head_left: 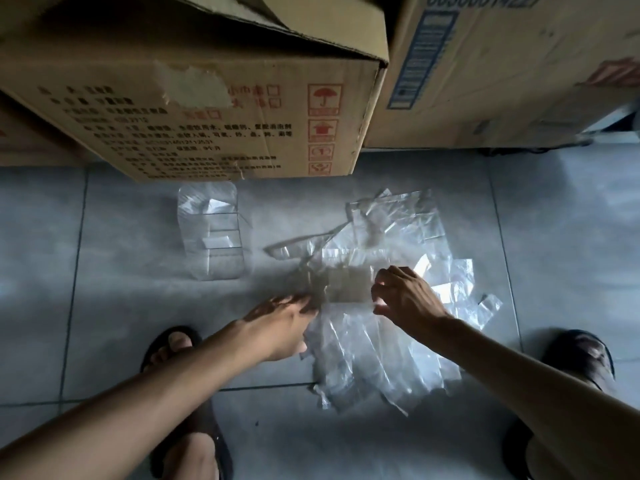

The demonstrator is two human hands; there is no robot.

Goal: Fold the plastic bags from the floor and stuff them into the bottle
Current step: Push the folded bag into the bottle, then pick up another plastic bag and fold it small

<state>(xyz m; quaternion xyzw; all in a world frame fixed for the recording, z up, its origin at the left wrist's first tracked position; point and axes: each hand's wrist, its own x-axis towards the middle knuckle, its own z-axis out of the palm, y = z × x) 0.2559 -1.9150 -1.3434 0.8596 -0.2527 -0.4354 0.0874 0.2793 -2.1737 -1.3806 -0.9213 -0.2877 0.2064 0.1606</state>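
On the floor between the person's feet, head view, a loose pile of bags point(374, 348) lies spread. On the pile's far side a folded bag point(346, 285) sits as a short band, its long axis running left to right between the hands. The left hand point(280, 327) lays fairly straight fingers on the band's left end; the tips are shadowed, but it looks like pressing, not gripping. The right hand point(405, 299) curls fingers and thumb on the right end, seemingly pinching it. The bottle point(211, 233) lies on its side to the left of the band, near the box point(207, 98), with its length pointing away from the person. The left hand is nearer it.
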